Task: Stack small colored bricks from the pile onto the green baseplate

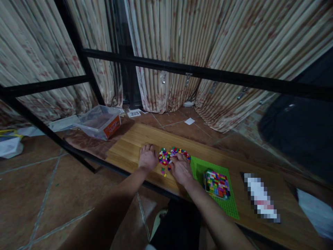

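Note:
A heap of small coloured bricks [170, 155] lies on a wooden table [130, 146]. My left hand [147, 157] rests flat on the wood just left of the heap, fingers stretched out. My right hand [180, 168] sits at the heap's near right edge, its fingers curled down among the bricks; what they hold, if anything, is hidden. To the right lies a green baseplate [226, 205] with a multicoloured brick block [217, 183] on it.
A clear plastic box [100, 121] with an orange label stands on the floor at the back left. A black metal frame [182, 69] crosses in front of striped curtains. A blurred white object [261, 198] lies on the table's right part. Papers lie on the tiled floor.

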`<state>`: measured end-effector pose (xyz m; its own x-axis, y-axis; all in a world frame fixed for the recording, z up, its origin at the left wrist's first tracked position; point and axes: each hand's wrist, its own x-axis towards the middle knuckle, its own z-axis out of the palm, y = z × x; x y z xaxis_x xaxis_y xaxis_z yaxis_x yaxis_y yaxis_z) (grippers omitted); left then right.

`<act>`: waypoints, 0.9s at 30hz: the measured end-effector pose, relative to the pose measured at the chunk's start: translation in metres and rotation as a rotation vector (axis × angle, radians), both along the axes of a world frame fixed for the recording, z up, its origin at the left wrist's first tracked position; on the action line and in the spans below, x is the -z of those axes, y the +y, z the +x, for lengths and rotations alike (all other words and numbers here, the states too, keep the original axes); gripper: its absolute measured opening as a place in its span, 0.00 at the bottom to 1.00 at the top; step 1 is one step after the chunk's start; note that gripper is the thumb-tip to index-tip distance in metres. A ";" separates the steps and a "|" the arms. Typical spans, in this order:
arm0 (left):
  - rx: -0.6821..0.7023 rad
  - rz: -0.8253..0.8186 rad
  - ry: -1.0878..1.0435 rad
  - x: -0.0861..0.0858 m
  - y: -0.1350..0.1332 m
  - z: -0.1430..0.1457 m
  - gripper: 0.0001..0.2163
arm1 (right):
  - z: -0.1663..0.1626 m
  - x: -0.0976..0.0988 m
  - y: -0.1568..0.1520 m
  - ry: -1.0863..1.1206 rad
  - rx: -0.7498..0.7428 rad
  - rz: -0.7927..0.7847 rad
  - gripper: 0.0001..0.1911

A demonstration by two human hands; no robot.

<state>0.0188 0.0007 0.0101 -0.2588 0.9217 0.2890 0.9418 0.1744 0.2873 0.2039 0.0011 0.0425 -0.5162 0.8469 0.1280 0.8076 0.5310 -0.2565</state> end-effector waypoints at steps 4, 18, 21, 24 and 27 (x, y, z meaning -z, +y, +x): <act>0.009 0.012 -0.028 0.001 0.001 -0.001 0.16 | 0.010 -0.002 -0.003 0.018 -0.025 0.002 0.14; 0.012 -0.003 0.019 -0.004 0.000 0.001 0.16 | 0.051 0.002 -0.008 0.077 -0.017 -0.046 0.16; 0.020 -0.003 0.005 -0.004 0.001 0.000 0.16 | 0.052 0.003 -0.006 0.098 0.047 -0.041 0.17; 0.022 0.000 -0.002 -0.002 0.001 -0.001 0.16 | 0.051 0.003 -0.008 0.115 0.035 -0.033 0.18; 0.025 0.004 0.006 0.001 0.002 -0.002 0.17 | 0.049 0.001 -0.010 0.097 -0.038 -0.026 0.19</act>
